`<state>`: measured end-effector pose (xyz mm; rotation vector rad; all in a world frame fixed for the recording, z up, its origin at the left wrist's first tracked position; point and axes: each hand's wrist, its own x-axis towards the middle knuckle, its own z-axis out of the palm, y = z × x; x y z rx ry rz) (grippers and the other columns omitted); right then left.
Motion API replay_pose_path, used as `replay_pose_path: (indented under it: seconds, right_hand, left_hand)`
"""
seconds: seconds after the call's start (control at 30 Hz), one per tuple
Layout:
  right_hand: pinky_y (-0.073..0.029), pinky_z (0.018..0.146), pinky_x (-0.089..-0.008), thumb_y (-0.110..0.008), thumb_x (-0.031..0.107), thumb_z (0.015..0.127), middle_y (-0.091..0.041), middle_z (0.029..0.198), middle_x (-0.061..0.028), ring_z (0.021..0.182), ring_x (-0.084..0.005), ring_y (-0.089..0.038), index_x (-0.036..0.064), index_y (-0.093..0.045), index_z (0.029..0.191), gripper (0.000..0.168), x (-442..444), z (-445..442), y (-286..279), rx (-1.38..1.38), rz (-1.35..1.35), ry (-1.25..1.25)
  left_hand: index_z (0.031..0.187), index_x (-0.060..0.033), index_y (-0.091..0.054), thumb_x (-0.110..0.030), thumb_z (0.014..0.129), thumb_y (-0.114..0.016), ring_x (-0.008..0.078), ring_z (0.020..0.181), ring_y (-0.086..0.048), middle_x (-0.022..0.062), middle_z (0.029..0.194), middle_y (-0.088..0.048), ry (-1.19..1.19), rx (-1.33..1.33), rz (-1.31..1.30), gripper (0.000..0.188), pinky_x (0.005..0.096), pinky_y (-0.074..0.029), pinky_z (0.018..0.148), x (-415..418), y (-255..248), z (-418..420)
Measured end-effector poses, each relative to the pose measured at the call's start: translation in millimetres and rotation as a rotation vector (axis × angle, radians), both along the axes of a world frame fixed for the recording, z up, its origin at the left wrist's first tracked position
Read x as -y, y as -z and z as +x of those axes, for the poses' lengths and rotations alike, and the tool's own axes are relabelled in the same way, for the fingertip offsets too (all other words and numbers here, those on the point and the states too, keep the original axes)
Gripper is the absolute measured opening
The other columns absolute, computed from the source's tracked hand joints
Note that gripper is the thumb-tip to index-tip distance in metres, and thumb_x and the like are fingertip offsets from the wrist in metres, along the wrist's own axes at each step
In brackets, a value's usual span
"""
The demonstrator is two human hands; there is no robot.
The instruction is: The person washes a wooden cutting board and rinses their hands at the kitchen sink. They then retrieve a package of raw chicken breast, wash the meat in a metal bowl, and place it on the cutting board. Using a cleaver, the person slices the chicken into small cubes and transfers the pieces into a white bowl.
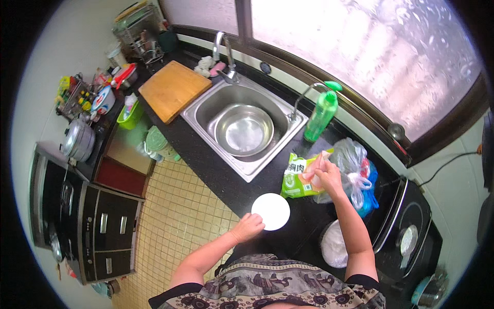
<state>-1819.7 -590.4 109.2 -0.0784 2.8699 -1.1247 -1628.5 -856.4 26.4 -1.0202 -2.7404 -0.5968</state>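
My left hand (250, 227) grips the lower left rim of a round white plate (272, 211) over the black countertop. To the right, my right hand (327, 175) is closed on a piece of raw pink meat (314, 170), which lies in front of a green and white plastic food bag (292, 184) bearing writing. Whether the meat is partly inside the bag cannot be told. Behind the bag sit knotted plastic bags (353, 166). A steel basin (244, 130) rests inside the sink (247, 170).
A wooden cutting board (174, 90) lies left of the sink, near the faucet (230, 73). A green pump bottle (321, 117) stands at the sink's right corner. Right of my right forearm is a black cooktop (415, 216); a white plastic-wrapped thing (334, 245) lies near my body.
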Motion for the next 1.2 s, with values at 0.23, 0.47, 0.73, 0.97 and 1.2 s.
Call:
replay_pose_path:
  seconds: [0.23, 0.47, 0.73, 0.97, 1.2]
  right_hand:
    - [-0.047, 0.063, -0.0278, -0.063, 0.004, 0.063, -0.066, 0.075, -0.0083, 0.066, -0.0147, -0.062, 0.003, -0.066, 0.092, 0.029, 19, -23, -18, -0.160, -0.195, -0.068]
    - [-0.040, 0.049, -0.0247, -0.070, 0.008, 0.062, -0.056, 0.054, -0.0059, 0.046, -0.0105, -0.052, 0.004, -0.064, 0.092, 0.031, 85, -5, -113, -0.365, -0.162, -0.207]
    - [-0.042, 0.049, -0.0277, -0.072, 0.010, 0.061, -0.053, 0.055, -0.0061, 0.049, -0.0143, -0.052, 0.009, -0.063, 0.093, 0.033, 218, 29, -102, -0.334, -0.220, -0.229]
    - [-0.049, 0.063, -0.0280, -0.068, 0.004, 0.060, -0.064, 0.074, -0.0124, 0.068, -0.0158, -0.063, 0.003, -0.058, 0.101, 0.042, 322, 49, -91, -0.020, -0.184, -0.301]
    - [-0.046, 0.069, -0.0252, -0.062, 0.008, 0.076, -0.063, 0.082, -0.0034, 0.076, -0.0085, -0.057, 0.000, -0.056, 0.111, 0.036, 358, 39, -68, 0.293, -0.732, -0.286]
  left_hand:
    - [0.086, -0.0093, -0.050, -0.015, 0.072, -0.056, 0.0240, 0.094, -0.050, 0.0082, 0.094, -0.050, -0.082, 0.054, 0.057, 0.017, 0.0366, -0.039, 0.078, -26, 5, -11]
    - [0.111, -0.0093, -0.052, -0.024, 0.074, -0.065, 0.0296, 0.112, -0.045, 0.0143, 0.120, -0.048, -0.171, 0.079, 0.305, 0.042, 0.0405, -0.038, 0.089, -2, -40, -13]
    - [0.114, -0.0062, -0.049, -0.039, 0.088, -0.052, 0.0145, 0.099, -0.053, 0.0046, 0.104, -0.053, -0.307, 1.023, 1.471, 0.042, 0.0351, -0.051, 0.077, 87, -140, -92]
    - [0.110, -0.0061, -0.051, -0.035, 0.086, -0.054, 0.0116, 0.090, -0.056, 0.0053, 0.099, -0.056, -0.463, 1.257, 1.361, 0.038, 0.0307, -0.054, 0.066, 185, -127, -108]
    - [0.104, -0.0028, -0.057, -0.012, 0.087, -0.053, 0.0099, 0.079, -0.058, 0.0036, 0.091, -0.062, -0.382, 1.053, 1.634, 0.019, 0.0241, -0.046, 0.071, 234, -113, -114]
